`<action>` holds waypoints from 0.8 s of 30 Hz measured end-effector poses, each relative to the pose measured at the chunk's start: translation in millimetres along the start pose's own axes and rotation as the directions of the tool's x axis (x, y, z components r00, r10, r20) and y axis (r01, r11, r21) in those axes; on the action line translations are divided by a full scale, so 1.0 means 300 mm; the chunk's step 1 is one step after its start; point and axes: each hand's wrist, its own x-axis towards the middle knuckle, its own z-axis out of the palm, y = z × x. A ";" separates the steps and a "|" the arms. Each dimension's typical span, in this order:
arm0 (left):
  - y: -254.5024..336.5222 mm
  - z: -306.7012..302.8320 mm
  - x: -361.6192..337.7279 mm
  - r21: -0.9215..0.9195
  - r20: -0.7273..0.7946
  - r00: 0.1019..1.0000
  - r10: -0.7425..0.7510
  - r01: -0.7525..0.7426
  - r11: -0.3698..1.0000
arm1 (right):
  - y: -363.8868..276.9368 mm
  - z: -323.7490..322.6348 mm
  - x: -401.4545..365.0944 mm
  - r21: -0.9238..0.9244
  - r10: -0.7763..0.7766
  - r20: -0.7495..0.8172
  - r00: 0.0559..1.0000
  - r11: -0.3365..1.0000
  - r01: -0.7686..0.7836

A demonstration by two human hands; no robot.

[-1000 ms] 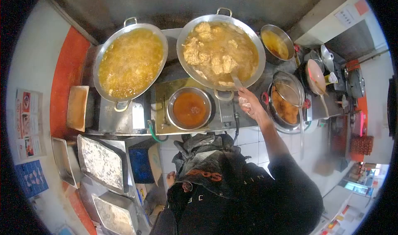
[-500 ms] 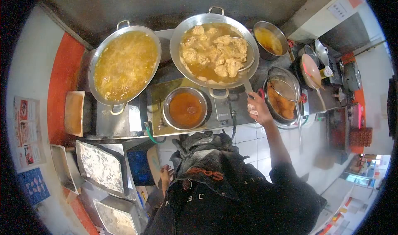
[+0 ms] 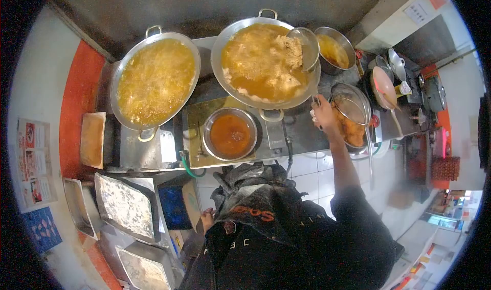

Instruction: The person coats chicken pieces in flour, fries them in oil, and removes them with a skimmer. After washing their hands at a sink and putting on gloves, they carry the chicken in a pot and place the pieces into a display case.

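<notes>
My right hand (image 3: 323, 112) is wrapped round the handle of a strainer (image 3: 309, 49), whose round head is tilted at the right rim of the middle pan (image 3: 217, 60). Pale fried pieces (image 3: 291, 51) lie in the bubbling oil beside the strainer head. Down by my body, against the dark apron (image 3: 255, 203), is my left hand (image 3: 207, 218); its fingers are small and partly hidden. Just in front of me sits a metal bowl (image 3: 205, 136) of reddish-brown liquid. Browned pieces (image 3: 353, 131) lie in a dark pot under a second strainer (image 3: 351, 103), right of my right hand.
A wide pan (image 3: 115, 85) of bubbling oil stands at the left. Behind the right side is a pot (image 3: 350, 44) of yellow liquid. A pink pan (image 3: 382, 83) lies further right. Metal trays (image 3: 123, 208) stand at the lower left, one dusted white.
My right hand has moved up and slightly right with the strainer. The strainer head has shifted up and tilted toward the rim. Fewer pieces show above the oil in the middle pan.
</notes>
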 end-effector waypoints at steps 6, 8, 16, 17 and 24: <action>0.042 0.060 -0.026 0.005 -0.269 0.955 -0.126 0.132 0.991 | 0.027 -0.118 0.089 -0.576 -0.253 -0.168 0.953 0.809 0.113; 0.022 0.049 -0.018 0.043 -0.226 0.971 -0.074 0.086 0.995 | -0.067 -0.138 0.026 -0.658 -0.295 -0.184 0.938 0.746 0.106; 0.112 0.001 0.012 0.591 0.242 0.965 -0.101 -0.064 0.804 | -0.094 -0.178 0.061 -0.860 -0.419 -0.076 0.905 0.487 0.153; 0.043 0.024 0.033 0.342 0.001 0.993 -0.118 0.111 0.933 | -0.078 -0.171 0.078 -0.870 -0.378 -0.062 0.924 0.473 0.135; 0.187 0.134 0.020 -0.266 -0.351 0.797 -0.491 0.418 0.869 | -0.279 -0.091 -0.090 -0.712 0.222 0.114 0.968 0.698 -0.076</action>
